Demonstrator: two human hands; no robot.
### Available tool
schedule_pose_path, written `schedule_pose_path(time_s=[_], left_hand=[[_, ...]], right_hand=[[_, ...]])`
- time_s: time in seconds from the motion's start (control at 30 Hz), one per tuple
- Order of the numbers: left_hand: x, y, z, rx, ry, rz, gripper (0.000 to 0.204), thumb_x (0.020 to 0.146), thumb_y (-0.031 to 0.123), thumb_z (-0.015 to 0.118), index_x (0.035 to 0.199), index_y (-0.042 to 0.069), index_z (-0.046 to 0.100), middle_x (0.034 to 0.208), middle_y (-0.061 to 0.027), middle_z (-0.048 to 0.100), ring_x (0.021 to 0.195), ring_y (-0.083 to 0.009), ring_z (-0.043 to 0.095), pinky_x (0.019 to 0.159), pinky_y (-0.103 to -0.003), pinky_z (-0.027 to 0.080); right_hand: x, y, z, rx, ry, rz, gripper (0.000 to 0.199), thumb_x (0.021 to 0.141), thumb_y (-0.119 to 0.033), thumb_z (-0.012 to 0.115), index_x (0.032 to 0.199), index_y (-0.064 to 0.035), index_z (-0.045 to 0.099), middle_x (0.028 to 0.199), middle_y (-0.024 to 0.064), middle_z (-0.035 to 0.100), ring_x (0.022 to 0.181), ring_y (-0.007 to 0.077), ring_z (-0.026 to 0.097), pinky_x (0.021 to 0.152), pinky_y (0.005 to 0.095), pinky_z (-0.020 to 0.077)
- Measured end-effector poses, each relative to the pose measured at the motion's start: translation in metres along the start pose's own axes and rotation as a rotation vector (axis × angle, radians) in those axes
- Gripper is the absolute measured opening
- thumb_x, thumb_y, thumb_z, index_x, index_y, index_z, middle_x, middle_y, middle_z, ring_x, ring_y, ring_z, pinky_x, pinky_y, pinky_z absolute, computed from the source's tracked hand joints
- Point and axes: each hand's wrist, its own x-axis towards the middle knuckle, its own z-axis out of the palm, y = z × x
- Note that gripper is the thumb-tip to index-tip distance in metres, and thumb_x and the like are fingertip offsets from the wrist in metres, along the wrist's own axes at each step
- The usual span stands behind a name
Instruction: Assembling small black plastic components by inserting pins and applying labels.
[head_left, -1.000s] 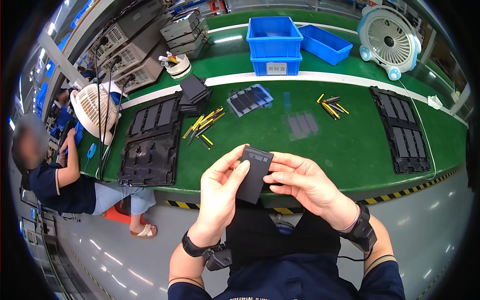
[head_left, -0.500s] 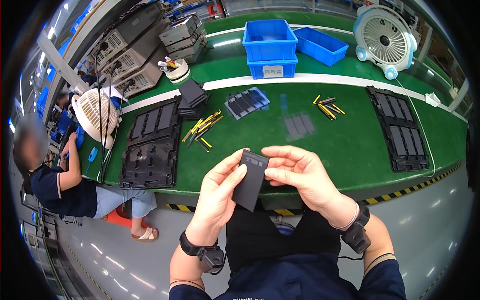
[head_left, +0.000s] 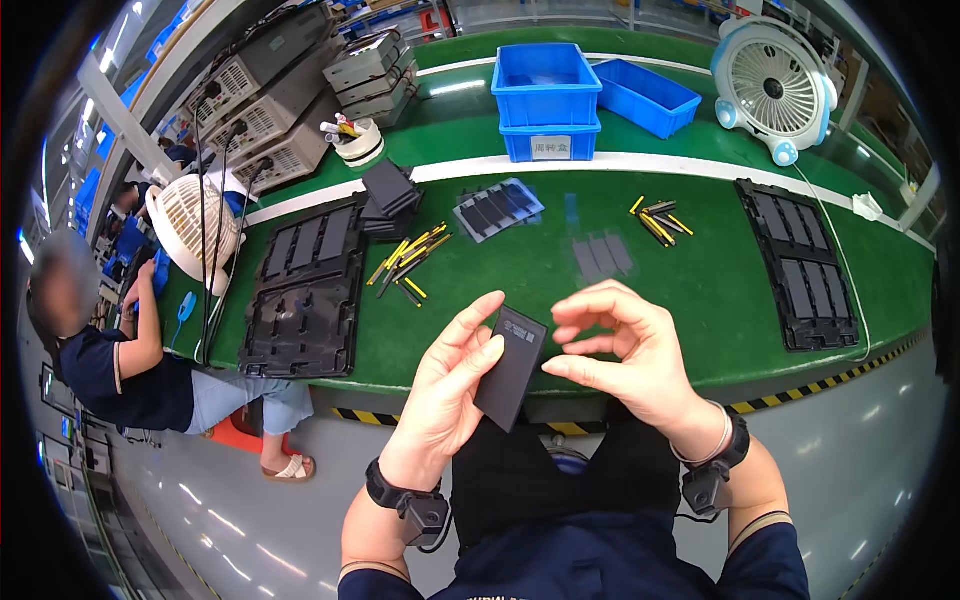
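Note:
My left hand [head_left: 458, 375] grips a flat dark-grey battery [head_left: 512, 370] between thumb and fingers. It is tilted over the table's front edge, its face with small pale print turned up. Just right of it is my right hand [head_left: 625, 345], thumb and fingers apart, with nothing visible between them. On the green table beyond lie strips of black film on a clear sheet [head_left: 497, 208] and a faint grey row of strips [head_left: 603, 256]. Loose black-and-yellow strips lie in a left pile [head_left: 408, 260] and a right pile [head_left: 661, 219].
Black trays with dark flat pieces lie at left [head_left: 300, 290] and right [head_left: 800, 265], beside a stack of dark flat pieces [head_left: 388, 192]. Behind are blue bins [head_left: 548, 95], a fan [head_left: 772, 90] and a pen tub [head_left: 360, 147]. Another person [head_left: 120, 360] sits at far left.
My right hand has drawn away from the battery's top right corner, its fingers spreading apart. The battery has shifted slightly right and down in my left hand.

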Motion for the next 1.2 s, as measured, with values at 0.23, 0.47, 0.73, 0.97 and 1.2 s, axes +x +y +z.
schedule_pose_path(time_s=[0.23, 0.47, 0.73, 0.97, 1.2], left_hand=[[-0.002, -0.004, 0.004, 0.069, 0.071, 0.047, 0.049, 0.088, 0.003, 0.058, 0.133, 0.006, 0.038, 0.088, 0.0003, 0.056, 0.085, -0.0064, 0.056, 0.080, -0.022, 0.047], [-0.005, -0.004, 0.003, 0.352, 0.047, 0.273, 0.059, 0.083, -0.004, 0.061, 0.133, 0.006, 0.031, 0.083, -0.0012, 0.053, 0.082, -0.0082, 0.055, 0.077, -0.023, 0.048], [-0.011, -0.007, 0.015, 0.677, 0.165, 0.542, 0.059, 0.082, -0.006, 0.061, 0.132, 0.003, 0.031, 0.083, -0.0034, 0.054, 0.079, -0.0095, 0.056, 0.072, -0.022, 0.047], [0.002, -0.020, 0.011, 1.237, 0.212, 1.253, 0.053, 0.072, -0.010, 0.068, 0.120, -0.004, 0.044, 0.081, -0.0128, 0.064, 0.069, -0.0247, 0.065, 0.059, -0.032, 0.053], [0.020, -0.026, 0.020, 1.509, 0.202, 1.444, 0.066, 0.069, 0.002, 0.076, 0.125, -0.001, 0.043, 0.113, -0.0236, 0.056, 0.102, -0.0379, 0.059, 0.084, -0.041, 0.050]], right_hand=[[0.005, -0.008, 0.003, -0.193, -0.085, -0.007, 0.033, 0.072, -0.004, 0.075, 0.103, -0.0028, 0.066, 0.094, 0.0049, 0.059, 0.086, 0.0128, 0.060, 0.077, 0.0263, 0.0538], [0.004, -0.003, -0.004, -0.328, -0.216, -0.067, 0.038, 0.076, 0.000, 0.069, 0.113, -0.0057, 0.063, 0.086, 0.0043, 0.055, 0.078, 0.0107, 0.056, 0.071, 0.0244, 0.0531], [0.006, 0.002, 0.004, -0.334, -0.181, -0.003, 0.049, 0.081, -0.010, 0.067, 0.127, -0.0133, 0.053, 0.092, 0.0045, 0.052, 0.080, 0.0141, 0.053, 0.076, 0.0273, 0.0463], [-0.018, -0.001, 0.013, 0.186, -0.067, 0.378, 0.057, 0.078, -0.015, 0.074, 0.126, 0.0038, 0.049, 0.117, 0.0184, 0.055, 0.096, 0.0165, 0.059, 0.082, 0.0300, 0.0520], [0.016, 0.023, 0.009, 0.109, 0.026, 0.094, 0.020, 0.089, -0.005, 0.057, 0.108, 0.0026, 0.060, 0.089, 0.0025, 0.063, 0.079, 0.0050, 0.055, 0.068, 0.0213, 0.0462]])
